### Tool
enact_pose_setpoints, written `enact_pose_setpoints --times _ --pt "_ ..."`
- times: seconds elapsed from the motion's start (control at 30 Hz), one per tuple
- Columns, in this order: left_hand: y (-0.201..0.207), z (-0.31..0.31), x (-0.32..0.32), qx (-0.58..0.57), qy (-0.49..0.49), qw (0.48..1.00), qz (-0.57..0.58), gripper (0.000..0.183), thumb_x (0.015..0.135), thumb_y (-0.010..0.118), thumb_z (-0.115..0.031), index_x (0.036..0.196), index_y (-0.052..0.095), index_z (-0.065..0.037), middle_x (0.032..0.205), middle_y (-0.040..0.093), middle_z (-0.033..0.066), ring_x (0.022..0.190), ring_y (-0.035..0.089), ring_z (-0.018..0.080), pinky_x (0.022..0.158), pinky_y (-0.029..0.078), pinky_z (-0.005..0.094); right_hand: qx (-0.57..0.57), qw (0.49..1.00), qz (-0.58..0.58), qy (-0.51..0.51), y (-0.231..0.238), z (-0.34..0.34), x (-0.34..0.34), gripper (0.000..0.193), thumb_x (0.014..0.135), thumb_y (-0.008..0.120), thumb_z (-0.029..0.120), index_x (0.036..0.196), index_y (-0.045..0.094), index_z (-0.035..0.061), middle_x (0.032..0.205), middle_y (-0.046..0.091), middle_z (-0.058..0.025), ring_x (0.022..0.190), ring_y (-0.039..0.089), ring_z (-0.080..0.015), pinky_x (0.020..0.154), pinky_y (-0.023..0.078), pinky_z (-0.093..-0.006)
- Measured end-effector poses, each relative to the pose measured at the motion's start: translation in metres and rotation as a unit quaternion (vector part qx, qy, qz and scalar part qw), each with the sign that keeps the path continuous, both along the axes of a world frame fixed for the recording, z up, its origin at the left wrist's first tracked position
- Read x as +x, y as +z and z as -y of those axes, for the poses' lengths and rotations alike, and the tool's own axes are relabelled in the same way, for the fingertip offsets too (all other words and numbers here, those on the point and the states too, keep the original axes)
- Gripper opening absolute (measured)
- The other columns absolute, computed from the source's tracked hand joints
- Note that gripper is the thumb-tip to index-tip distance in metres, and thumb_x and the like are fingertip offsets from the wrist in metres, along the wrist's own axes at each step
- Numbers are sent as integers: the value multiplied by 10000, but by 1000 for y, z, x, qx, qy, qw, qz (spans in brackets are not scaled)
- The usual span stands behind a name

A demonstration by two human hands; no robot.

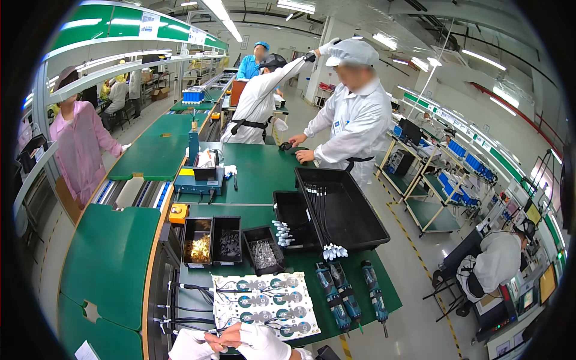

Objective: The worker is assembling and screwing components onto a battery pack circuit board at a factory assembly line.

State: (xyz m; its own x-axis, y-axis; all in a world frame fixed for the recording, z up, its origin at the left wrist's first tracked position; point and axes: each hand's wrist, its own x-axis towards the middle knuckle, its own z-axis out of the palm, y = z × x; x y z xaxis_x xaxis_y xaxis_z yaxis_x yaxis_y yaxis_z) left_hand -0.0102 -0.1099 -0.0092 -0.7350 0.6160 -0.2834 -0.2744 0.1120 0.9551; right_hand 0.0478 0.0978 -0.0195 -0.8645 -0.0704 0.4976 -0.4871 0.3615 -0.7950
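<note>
My left hand (191,345) and my right hand (263,343) meet at the near edge of the bench, in white gloves with bare fingertips. Their fingers are pinched together; whatever lies between them is too small or hidden to make out. Just beyond them lies a white fixture board (223,312) bearing several round green-and-grey parts (294,329) with black leads. Black cables (192,321) with pale ends stick out from the board's left side. Behind it stand a bin of brass-coloured parts (197,249), a bin of small black parts (228,245) and a bin of silver screws (263,254).
Three blue electric screwdrivers (339,291) lie right of the board. A large black tray (354,219) and a smaller one (292,207) hold cables. Left runs a conveyor with green panels (111,264). A co-worker in white (354,120) handles a dark object across the bench.
</note>
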Motion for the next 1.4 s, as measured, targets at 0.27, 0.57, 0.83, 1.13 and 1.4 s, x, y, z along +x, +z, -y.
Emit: enact_pose_setpoints --times 0.27,0.57,0.83,1.13,1.4 --pt "-16 -6 4 -45 85 988 -122 101 898 707 -83 909 748 9 738 697 37 599 603 83 535 466 223 103 992 -73 9 30 0 1 182 902 624 83 1017 765 81 929 729 -98 897 701 -280 791 548 -357" --pt "11 3 -12 -109 -13 991 -80 107 914 653 -57 844 726 -21 737 711 48 652 636 81 602 517 229 251 952 -166 53 7 -11 -9 440 848 627 51 1287 635 21 993 660 -76 883 658 -221 776 543 -340" --pt "-1 -3 -9 11 144 989 -27 53 893 719 -31 902 711 21 801 699 87 641 629 119 557 505 254 66 990 11 -124 31 -11 -10 127 825 730 49 934 673 80 870 669 -56 767 639 -265 685 498 -372" --pt "4 7 12 -139 11 863 -485 352 769 707 20 1063 730 -173 930 729 54 775 709 248 668 582 318 119 989 57 -65 13 1 19 187 802 779 74 968 695 92 880 696 -53 746 639 -257 686 497 -369" --pt "-1 -6 15 -138 50 855 -498 299 732 741 39 979 719 -129 856 710 59 718 693 248 619 558 320 75 994 27 -75 11 10 10 224 782 789 41 989 739 111 893 702 -46 768 679 -232 650 536 -331"
